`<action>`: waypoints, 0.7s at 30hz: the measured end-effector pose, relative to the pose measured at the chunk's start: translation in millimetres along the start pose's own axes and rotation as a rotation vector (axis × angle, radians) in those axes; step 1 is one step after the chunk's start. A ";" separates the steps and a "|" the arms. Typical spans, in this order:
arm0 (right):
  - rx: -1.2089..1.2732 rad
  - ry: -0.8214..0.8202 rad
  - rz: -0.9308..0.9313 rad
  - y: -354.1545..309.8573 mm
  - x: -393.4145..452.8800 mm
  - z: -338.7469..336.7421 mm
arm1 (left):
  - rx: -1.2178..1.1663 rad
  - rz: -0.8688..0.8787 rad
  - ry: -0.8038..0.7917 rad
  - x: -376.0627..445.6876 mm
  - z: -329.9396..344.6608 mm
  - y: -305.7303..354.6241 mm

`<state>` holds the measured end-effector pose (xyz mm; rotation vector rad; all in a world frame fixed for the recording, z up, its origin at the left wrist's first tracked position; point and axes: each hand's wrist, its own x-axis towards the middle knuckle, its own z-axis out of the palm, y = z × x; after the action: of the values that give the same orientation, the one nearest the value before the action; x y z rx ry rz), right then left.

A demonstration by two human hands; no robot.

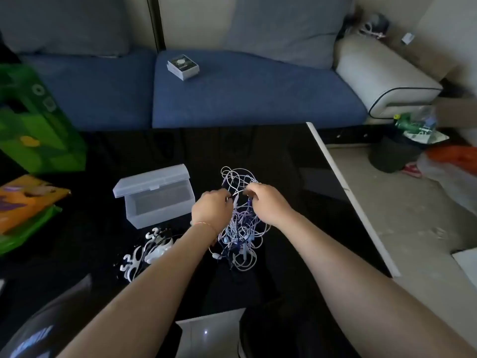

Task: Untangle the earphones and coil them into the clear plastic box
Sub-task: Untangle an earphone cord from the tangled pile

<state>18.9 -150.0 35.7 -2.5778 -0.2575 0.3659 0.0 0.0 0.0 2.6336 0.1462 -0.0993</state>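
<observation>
Glossy black table [284, 156], frame centre: my left hand [212, 206] and right hand [267, 202] both pinch tangled white-and-purple earphone cords [241, 228]; open clear plastic box [157, 195] left.

We see both hands, the left hand [211, 205] and the right hand [265, 202], pinching cords atop the tangled earphones [240, 228] on the black desk [284, 161]; the clear plastic box [157, 200] stands open beside them.
</observation>
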 end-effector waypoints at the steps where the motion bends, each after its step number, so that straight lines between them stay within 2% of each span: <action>1: 0.055 -0.002 0.029 -2.0 6.0 3.3 | -0.048 -0.042 -0.022 6.9 2.7 -1.7; 3: 0.115 -0.027 0.071 -5.3 11.4 7.2 | -0.083 -0.104 -0.067 18.4 10.1 -3.9; 7: 0.057 -0.117 0.098 -8.8 23.0 16.0 | -0.148 -0.125 -0.182 33.5 17.6 -6.7; 11: 0.090 -0.099 0.116 -10.8 26.9 10.7 | -0.426 -0.095 -0.087 30.1 6.6 -5.8; 13: 0.140 -0.036 0.097 -15.5 26.9 6.2 | -0.586 -0.044 -0.051 24.8 -6.0 0.2; 16: 0.177 0.189 0.038 -24.7 26.6 -5.1 | -0.765 0.000 -0.086 15.7 -26.2 9.8; 19: 0.113 0.382 -0.038 -32.5 23.0 -17.4 | -0.680 0.087 -0.026 7.2 -39.5 6.4; 21: 0.130 0.466 -0.064 -37.3 18.9 -26.2 | -0.549 0.108 -0.044 5.0 -37.4 -5.0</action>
<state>40.7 -126.0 72.9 -2.4333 -0.1404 -0.2354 6.0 22.9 29.9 2.0849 0.0103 -0.0686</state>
